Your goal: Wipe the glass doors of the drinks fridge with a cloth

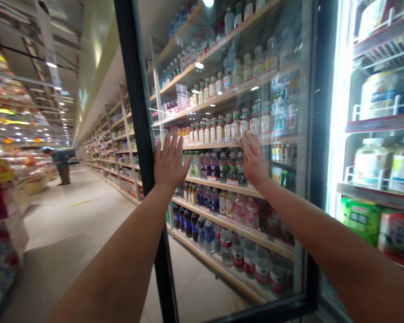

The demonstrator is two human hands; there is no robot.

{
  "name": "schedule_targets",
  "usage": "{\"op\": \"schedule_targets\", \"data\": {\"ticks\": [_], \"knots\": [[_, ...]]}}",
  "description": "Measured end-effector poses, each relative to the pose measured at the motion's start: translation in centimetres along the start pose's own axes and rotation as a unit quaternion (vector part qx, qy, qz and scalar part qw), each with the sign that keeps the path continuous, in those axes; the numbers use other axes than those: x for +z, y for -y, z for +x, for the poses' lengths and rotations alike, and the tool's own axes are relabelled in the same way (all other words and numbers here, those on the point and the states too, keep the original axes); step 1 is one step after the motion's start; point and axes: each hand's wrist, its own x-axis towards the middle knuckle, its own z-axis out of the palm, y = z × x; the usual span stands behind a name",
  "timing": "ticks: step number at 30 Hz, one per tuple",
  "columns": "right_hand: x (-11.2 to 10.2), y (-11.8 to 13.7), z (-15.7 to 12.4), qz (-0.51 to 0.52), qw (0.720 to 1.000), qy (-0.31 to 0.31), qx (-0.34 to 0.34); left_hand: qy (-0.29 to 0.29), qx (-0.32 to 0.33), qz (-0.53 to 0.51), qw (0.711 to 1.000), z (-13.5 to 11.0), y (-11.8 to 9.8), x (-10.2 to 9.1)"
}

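Observation:
A glass cooler door (pixel 276 54) with a black frame (pixel 138 134) stands swung out in front of me. My left hand (pixel 170 162) lies flat on the glass near the frame's left edge, fingers stretched upward and apart. My right hand (pixel 252 158) presses the pane further right, fingers extended, holding nothing. Through the glass I see shelves of bottled drinks (pixel 222 130) along the aisle.
The lit cooler interior (pixel 380 161) at right holds large jugs and packaged goods on wire shelves. A long aisle (pixel 70 224) of shelving runs off to the left. A person (pixel 61 165) stands far down it. A product display (pixel 0 233) crowds the left edge.

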Motion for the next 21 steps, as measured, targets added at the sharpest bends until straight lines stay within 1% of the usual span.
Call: {"op": "schedule_targets", "data": {"ticks": [3, 5, 10, 13, 15, 18, 19, 21], "knots": [[0.4, 1.1, -1.4, 0.008, 0.998, 0.049, -0.039, 0.002, 0.006, 0.003, 1.000, 0.0, 0.0, 0.0], [0.7, 1.4, -1.1, 0.007, 0.997, 0.057, -0.053, 0.001, 0.009, 0.008, 1.000, 0.0, 0.1, 0.1], [1.6, 1.9, 0.5, -0.002, 0.999, 0.004, -0.032, 0.000, 0.010, 0.035, 0.999, -0.1, 0.1, 0.1], [1.7, 1.8, 0.9, 0.000, 0.999, 0.008, -0.042, 0.011, 0.011, 0.053, 0.998, -0.2, 0.0, 0.0], [1.7, 1.5, 1.7, 0.003, 0.999, 0.015, -0.052, 0.016, 0.010, 0.055, 0.998, -0.3, 0.0, -0.1], [1.8, 1.5, 2.7, -0.003, 0.999, -0.009, -0.033, 0.014, 0.009, 0.049, 0.999, -0.3, -0.1, -0.2], [1.9, 1.9, 2.6, -0.008, 1.000, -0.022, -0.019, 0.013, 0.009, 0.047, 0.999, -0.3, -0.1, -0.2], [2.3, 2.9, 1.5, -0.015, 0.999, -0.034, -0.005, 0.013, 0.009, 0.040, 0.999, -0.3, -0.1, -0.2]]}}
